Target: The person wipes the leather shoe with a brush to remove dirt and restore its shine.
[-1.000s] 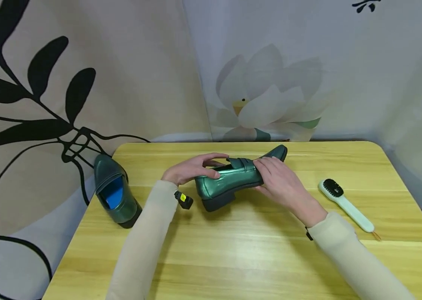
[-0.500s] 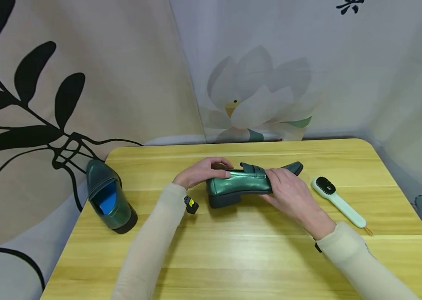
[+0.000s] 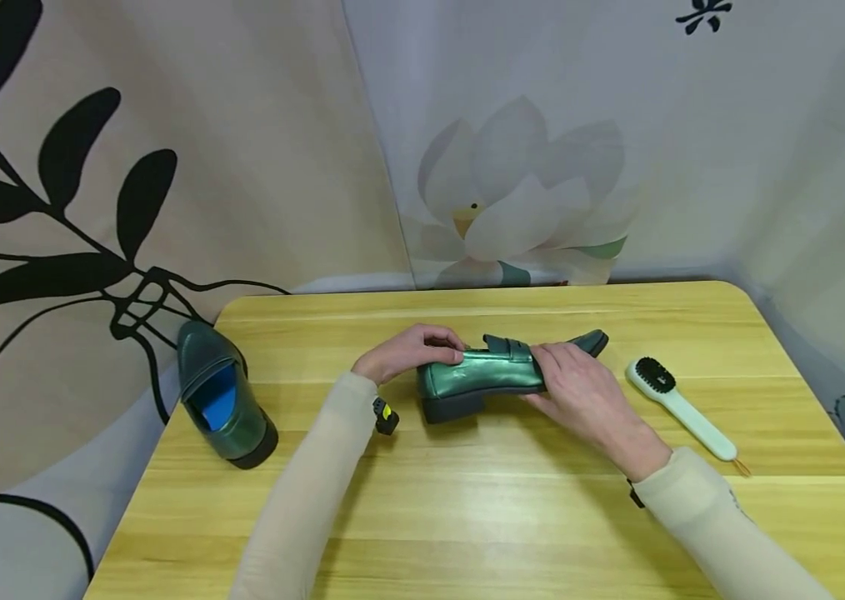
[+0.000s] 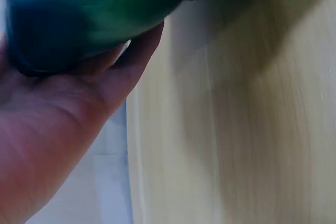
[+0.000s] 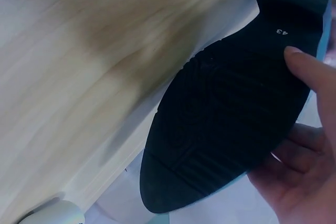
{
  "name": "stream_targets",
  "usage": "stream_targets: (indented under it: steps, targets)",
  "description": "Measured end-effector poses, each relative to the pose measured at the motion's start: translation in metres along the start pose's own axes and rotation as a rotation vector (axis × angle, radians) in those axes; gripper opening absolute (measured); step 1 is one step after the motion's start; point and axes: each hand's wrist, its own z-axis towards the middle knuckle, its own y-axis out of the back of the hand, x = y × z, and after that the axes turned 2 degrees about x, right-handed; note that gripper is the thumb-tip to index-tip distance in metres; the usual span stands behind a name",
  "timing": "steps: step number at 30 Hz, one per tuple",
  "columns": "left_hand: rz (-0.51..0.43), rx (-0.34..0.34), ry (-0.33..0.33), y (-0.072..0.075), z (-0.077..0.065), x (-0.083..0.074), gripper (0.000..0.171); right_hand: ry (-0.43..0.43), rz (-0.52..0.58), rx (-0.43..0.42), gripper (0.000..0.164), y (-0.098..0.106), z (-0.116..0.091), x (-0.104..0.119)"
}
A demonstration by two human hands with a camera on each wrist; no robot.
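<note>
A shiny green loafer (image 3: 471, 377) with a dark sole is held above the middle of the table, toe to the right. My left hand (image 3: 417, 348) grips its heel end, thumb on the near side and fingers over the opening; the left wrist view shows the palm behind the heel and fingers along the far side. Around the front half, my right hand (image 3: 583, 396) holds the shoe, thumb under the sole (image 5: 226, 98), which is marked 43 in the right wrist view. A matching loafer (image 3: 242, 417) with a blue insole stands at the table's left edge.
A pale green brush (image 3: 692, 417) with black bristles up and an orange loop lies right of the right hand. The wooden table (image 3: 505, 525) ends at a rounded back edge, close to a printed curtain (image 3: 280, 167).
The loafer has moved right, nearer the brush, and sits more level with its toe lower. Both hands moved with it; the left fingers have curled in more at the opening. The view has shifted slightly.
</note>
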Motion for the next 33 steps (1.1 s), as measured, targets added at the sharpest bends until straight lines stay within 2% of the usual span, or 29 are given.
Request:
stream_targets:
  steps: [4,11,14,17,21,23,25,27,30,33]
  targets:
    - [0.034,-0.038,-0.005,-0.003,0.000,-0.005,0.025,-0.024,-0.005,0.018,0.074,0.002,-0.001,-0.001]
    - [0.264,-0.116,-0.051,-0.016,-0.001,-0.017,0.030,-0.041,0.030,0.066,0.081,0.008,-0.002,-0.006]
    - [0.309,-0.121,-0.063,-0.020,-0.002,-0.018,0.034,-0.068,0.082,0.104,0.090,0.018,-0.006,-0.014]
    - [0.302,-0.129,-0.067,-0.022,-0.004,-0.018,0.035,-0.148,0.139,0.090,0.090,0.035,-0.019,-0.029]
    - [0.305,-0.127,-0.074,-0.022,-0.006,-0.018,0.036,-0.361,0.177,0.074,0.080,0.053,-0.046,-0.055]
    - [0.308,-0.126,-0.078,-0.022,-0.007,-0.016,0.036,-0.470,0.179,0.119,0.080,0.056,-0.061,-0.068]
    - [0.310,-0.127,-0.080,-0.021,-0.008,-0.015,0.035,-0.539,0.178,0.180,0.081,0.055,-0.076,-0.079]
    - [0.304,-0.128,-0.079,-0.020,-0.009,-0.014,0.035,-0.580,0.177,0.250,0.083,0.052,-0.088,-0.087]
    - [0.285,-0.128,-0.078,-0.020,-0.011,-0.013,0.035,-0.594,0.178,0.326,0.083,0.047,-0.101,-0.096]
    - [0.260,-0.122,-0.075,-0.020,-0.010,-0.012,0.037,-0.605,0.196,0.378,0.075,0.041,-0.109,-0.104]
